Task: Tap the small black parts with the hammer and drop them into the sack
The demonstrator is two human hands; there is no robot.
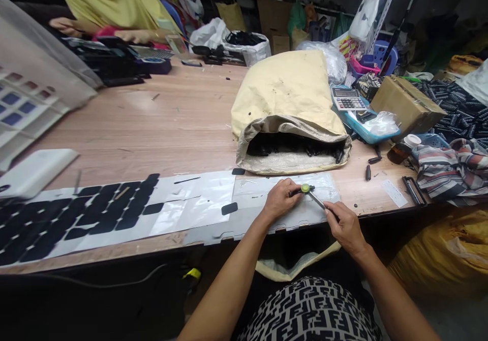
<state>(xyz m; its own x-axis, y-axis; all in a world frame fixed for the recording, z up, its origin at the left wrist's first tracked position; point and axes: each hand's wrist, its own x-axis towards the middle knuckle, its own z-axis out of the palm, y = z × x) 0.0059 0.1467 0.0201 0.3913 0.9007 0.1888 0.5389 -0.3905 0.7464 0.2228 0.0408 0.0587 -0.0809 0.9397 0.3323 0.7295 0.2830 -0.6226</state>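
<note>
My left hand point(280, 197) is closed on a small black part, mostly hidden by the fingers. A round yellow-green piece point(305, 188) sits at the tip of that part. In my right hand point(345, 224) is a slim tool with a metal shaft point(317, 199), its upper end hidden in my fist. The shaft's tip meets or nearly meets the green piece. Both hands are just above a grey sheet point(251, 229) at the table's near edge. Beyond them lies a cream sack point(285, 89), its mouth facing me, with black parts inside.
Black rounded pads point(114, 206) cover a white sheet at left; one loose pad point(229, 209) lies nearer. At right are a calculator point(347, 98), blue basket point(375, 133), cardboard box point(406, 106), brown bottle point(400, 152) and striped cloth point(450, 168). Another person in yellow works across the table.
</note>
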